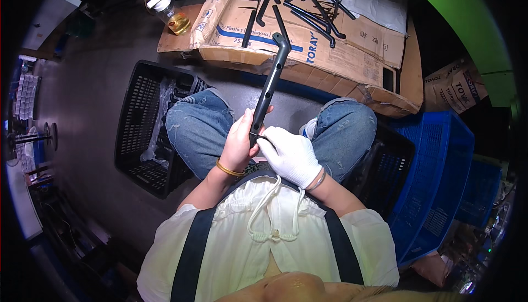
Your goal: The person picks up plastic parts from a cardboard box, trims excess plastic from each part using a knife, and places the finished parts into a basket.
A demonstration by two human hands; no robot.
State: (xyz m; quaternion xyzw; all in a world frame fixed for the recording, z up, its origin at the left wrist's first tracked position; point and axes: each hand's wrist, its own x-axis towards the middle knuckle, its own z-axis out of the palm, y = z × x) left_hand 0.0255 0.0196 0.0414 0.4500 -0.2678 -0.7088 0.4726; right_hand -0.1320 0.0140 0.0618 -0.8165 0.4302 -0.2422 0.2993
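My bare left hand (238, 139), with a gold bangle at the wrist, is wrapped round the lower part of a long black plastic tube (268, 84). The tube has a bent upper end and several round holes along its side, and it slants up and away from me. My right hand (293, 156), in a white knit glove, is closed in a pinch at the tube's lower end. A thin dark piece shows between its fingers and the tube; I cannot make out what it is.
Several bent black tubes (319, 13) lie on a flattened cardboard carton (242, 18) ahead of me. At its left stands a bottle (179, 24) of yellow liquid with a white top. Black basket (132, 131) at left; black crate (393, 162) and blue crates (434, 192) at right.
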